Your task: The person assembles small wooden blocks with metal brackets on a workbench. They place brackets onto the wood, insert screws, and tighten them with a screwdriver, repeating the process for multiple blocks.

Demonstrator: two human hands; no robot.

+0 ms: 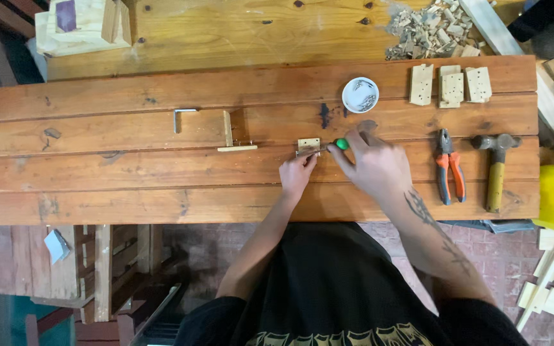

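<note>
Gripping a green-handled screwdriver [341,143], the right hand [374,165] works mid-frame at a small pale wood block [308,145], which the left hand's [297,174] fingertips pinch against the plank workbench [129,173].

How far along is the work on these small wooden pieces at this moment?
Looks done: one assembled wooden piece sits aside on the bench. In hand: left hand steadies a small block while right hand works a green-handled screwdriver. Left: three drilled blocks untouched.
</note>
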